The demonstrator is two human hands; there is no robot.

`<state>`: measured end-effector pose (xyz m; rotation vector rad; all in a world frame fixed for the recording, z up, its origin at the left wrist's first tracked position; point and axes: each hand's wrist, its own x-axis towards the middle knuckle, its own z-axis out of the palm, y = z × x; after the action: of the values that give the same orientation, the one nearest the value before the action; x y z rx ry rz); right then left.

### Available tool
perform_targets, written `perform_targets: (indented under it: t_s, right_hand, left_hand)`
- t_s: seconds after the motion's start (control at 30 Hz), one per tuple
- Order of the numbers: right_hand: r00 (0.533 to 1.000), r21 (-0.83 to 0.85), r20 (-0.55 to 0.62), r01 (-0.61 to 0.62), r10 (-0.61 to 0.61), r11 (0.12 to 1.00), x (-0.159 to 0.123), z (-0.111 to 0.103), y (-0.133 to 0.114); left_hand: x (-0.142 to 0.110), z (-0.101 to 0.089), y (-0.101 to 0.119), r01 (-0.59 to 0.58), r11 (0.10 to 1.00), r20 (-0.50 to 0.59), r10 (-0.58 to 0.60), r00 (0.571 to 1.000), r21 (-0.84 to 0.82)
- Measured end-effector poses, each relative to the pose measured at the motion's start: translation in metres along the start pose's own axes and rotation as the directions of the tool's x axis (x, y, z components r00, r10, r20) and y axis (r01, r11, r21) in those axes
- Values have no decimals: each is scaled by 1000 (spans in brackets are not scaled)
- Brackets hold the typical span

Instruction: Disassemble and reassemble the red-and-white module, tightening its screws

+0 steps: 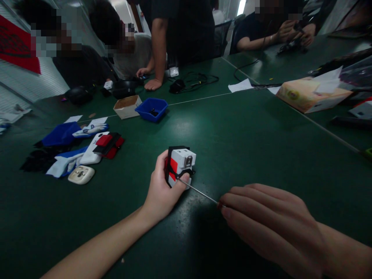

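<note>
My left hand (161, 190) is closed around a small white-and-red boxy device (183, 159) fitted with a black bracket (170, 166), with my thumb pressed on its near face. A metal connector shows on the device's front. From the right, a thin screwdriver (203, 194) slants up to the bracket, its tip at a small screw beside my left thumb. My right hand (270, 221) pinches the other end of the screwdriver between closed fingers, and the handle is hidden there.
A blue bin (152, 110) with small black parts stands beside an open cardboard box (127, 107). At left lie gloves (68, 161), a white case (81, 174) and a red-black item (110, 145). A tissue box (314, 95) sits at right. Several people work across the green table (203, 128).
</note>
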<state>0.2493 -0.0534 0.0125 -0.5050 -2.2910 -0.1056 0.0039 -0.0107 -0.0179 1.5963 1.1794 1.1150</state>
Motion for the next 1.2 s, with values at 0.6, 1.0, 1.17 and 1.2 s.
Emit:
perform_targets:
  t_s: [0.6, 1.0, 1.17, 1.2]
  right_hand:
    - [996, -20, 50, -73, 74, 997, 4, 3, 4]
    - [981, 76, 193, -4, -11, 997, -3, 32, -31]
    - [849, 277, 480, 95, -223, 956, -9, 50, -42]
    - [834, 298, 509, 62, -214, 952, -8, 47, -40]
  left_hand:
    - [3, 1, 3, 11, 1000, -26, -11, 1000, -21]
    - [0, 2, 4, -88, 988, 23, 86, 996, 130]
    - [2, 2, 5, -36, 994, -6, 37, 999, 100]
    - [2, 2, 5, -26, 996, -8, 27, 1000, 85]
